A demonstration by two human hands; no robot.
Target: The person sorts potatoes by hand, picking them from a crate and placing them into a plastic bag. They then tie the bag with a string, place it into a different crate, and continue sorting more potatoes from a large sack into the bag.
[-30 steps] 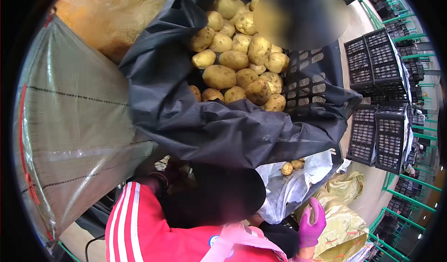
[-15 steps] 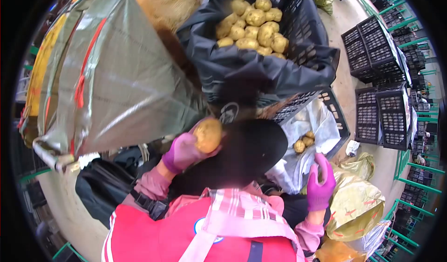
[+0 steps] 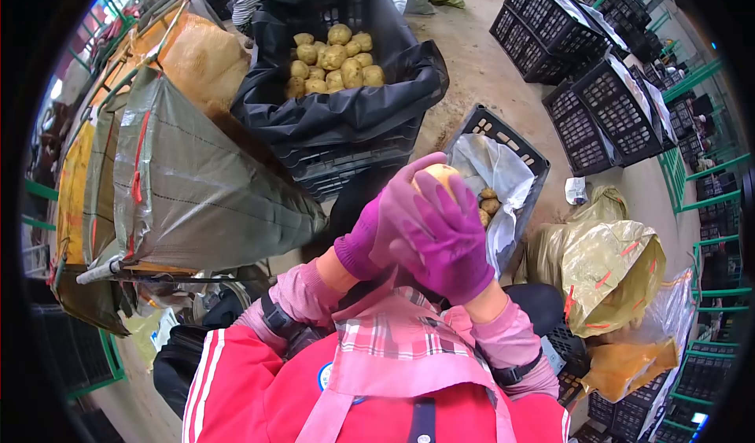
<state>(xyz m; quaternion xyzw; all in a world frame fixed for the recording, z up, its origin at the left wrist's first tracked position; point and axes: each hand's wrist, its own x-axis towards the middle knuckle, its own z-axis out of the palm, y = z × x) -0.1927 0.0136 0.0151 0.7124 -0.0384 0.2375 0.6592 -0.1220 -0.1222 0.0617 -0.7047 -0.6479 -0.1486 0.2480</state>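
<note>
While gripping one potato [image 3: 436,178] between gloved left hand [image 3: 377,227] and overlapping gloved right hand [image 3: 454,252], keep pressure light to spare the skin, and support even from both sides. Just beyond, to the right: low crate [image 3: 515,136], pale liner [image 3: 510,177], few loose potatoes [image 3: 489,204]. Farther ahead: black-lined crate [image 3: 338,116], heaped potatoes [image 3: 334,55].

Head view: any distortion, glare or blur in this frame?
Head view: fisheye warp with curved black borders; head view: sheen on the grey-green sheeting; head view: left hand and right hand readable, piled potatoes distinct.
</note>
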